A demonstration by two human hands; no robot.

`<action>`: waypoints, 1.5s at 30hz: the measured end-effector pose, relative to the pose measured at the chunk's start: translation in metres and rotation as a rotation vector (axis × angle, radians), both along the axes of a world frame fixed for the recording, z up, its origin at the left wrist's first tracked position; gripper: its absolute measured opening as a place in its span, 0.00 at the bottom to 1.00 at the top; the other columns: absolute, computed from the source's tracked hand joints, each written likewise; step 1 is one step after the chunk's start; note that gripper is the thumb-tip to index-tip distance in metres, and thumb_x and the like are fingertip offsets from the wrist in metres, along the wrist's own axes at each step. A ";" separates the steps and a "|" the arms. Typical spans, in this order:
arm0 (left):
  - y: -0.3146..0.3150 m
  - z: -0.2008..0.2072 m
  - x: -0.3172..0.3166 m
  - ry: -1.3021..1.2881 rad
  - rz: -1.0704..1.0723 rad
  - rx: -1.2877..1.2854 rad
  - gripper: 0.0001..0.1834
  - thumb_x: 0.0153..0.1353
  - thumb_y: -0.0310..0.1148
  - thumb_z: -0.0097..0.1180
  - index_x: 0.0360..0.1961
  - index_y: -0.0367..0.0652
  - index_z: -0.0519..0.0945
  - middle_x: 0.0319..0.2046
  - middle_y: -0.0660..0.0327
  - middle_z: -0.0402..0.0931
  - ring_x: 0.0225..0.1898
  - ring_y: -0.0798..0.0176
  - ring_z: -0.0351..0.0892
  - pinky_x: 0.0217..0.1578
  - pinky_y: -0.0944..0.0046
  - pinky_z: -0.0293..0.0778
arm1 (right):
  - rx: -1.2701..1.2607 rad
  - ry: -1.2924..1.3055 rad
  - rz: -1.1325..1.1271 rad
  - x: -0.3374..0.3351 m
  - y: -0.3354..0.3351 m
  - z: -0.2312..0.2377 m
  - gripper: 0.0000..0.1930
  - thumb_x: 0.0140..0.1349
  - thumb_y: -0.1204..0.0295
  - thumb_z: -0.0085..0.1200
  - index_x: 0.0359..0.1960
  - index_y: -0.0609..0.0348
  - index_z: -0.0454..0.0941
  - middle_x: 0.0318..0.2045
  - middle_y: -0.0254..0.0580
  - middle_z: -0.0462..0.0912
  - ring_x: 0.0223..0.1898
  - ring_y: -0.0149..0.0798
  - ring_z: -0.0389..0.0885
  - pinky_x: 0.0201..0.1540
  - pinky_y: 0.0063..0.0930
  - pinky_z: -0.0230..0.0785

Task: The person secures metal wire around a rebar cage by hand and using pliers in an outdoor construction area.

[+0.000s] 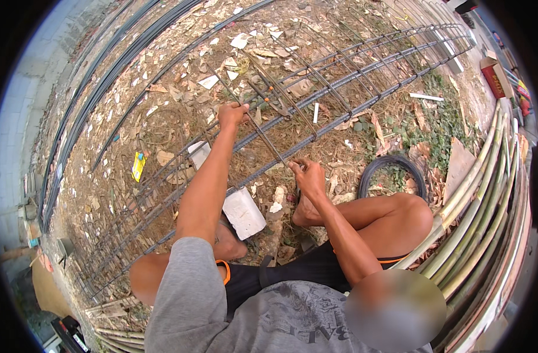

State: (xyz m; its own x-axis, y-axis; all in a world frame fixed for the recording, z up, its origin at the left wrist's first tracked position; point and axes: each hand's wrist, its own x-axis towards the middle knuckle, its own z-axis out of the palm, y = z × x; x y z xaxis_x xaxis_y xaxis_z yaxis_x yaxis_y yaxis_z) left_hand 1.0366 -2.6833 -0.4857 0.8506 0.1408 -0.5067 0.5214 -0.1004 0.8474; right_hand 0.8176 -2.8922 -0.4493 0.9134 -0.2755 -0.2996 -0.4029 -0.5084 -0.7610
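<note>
A long cage of dark steel reinforcing bars point(372, 103) runs across the ground in front of me, from lower left to upper right. My left hand point(232, 115) is closed around a thin steel stirrup point(262, 135) that crosses the bars. At the near bar, beside the stirrup's lower end, my right hand point(310, 177) has its fingers pinched together; whatever they hold is too small to make out. Just right of my left hand, a pair of pincers point(278, 106) with orange on its handles rests on the cage.
A pale block point(244, 213) lies by my feet under the cage. On the right are a coil of dark wire point(423, 181) and a stack of bamboo poles point(480, 188). Long loose bars point(101, 82) lie at far left. Dry leaves and white shards litter the ground.
</note>
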 end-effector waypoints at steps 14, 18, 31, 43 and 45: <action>0.019 -0.014 0.019 -0.027 -0.095 0.468 0.13 0.55 0.40 0.68 0.28 0.40 0.86 0.18 0.60 0.81 0.19 0.66 0.81 0.30 0.62 0.75 | 0.355 0.094 -0.111 0.018 0.022 -0.029 0.17 0.58 0.57 0.66 0.36 0.61 0.87 0.20 0.30 0.80 0.23 0.25 0.72 0.28 0.26 0.64; 0.026 -0.016 0.014 -0.144 -0.062 0.507 0.14 0.54 0.40 0.68 0.26 0.38 0.85 0.16 0.59 0.80 0.19 0.65 0.79 0.28 0.61 0.73 | 0.496 0.124 -0.131 0.023 0.028 -0.041 0.15 0.56 0.63 0.69 0.31 0.66 0.85 0.20 0.30 0.79 0.22 0.24 0.69 0.26 0.25 0.62; -0.032 0.000 -0.150 0.018 -0.108 0.036 0.15 0.58 0.40 0.66 0.33 0.36 0.86 0.27 0.63 0.82 0.31 0.68 0.82 0.37 0.68 0.76 | 0.549 0.182 -0.087 0.031 0.019 -0.047 0.15 0.56 0.60 0.68 0.26 0.60 0.83 0.18 0.27 0.75 0.19 0.22 0.63 0.22 0.23 0.52; -0.043 -0.025 -0.146 -0.054 -0.105 0.113 0.15 0.53 0.39 0.68 0.31 0.35 0.85 0.25 0.61 0.83 0.26 0.67 0.78 0.29 0.62 0.71 | 0.570 0.084 -0.098 0.020 0.014 -0.051 0.18 0.62 0.57 0.60 0.32 0.64 0.85 0.22 0.30 0.79 0.23 0.23 0.65 0.27 0.24 0.58; -0.042 -0.024 -0.146 -0.052 -0.094 0.101 0.14 0.54 0.39 0.67 0.28 0.35 0.85 0.22 0.62 0.81 0.24 0.68 0.75 0.27 0.61 0.68 | 0.489 0.082 -0.064 0.022 0.015 -0.041 0.18 0.60 0.58 0.62 0.32 0.65 0.86 0.23 0.32 0.81 0.24 0.25 0.70 0.29 0.25 0.63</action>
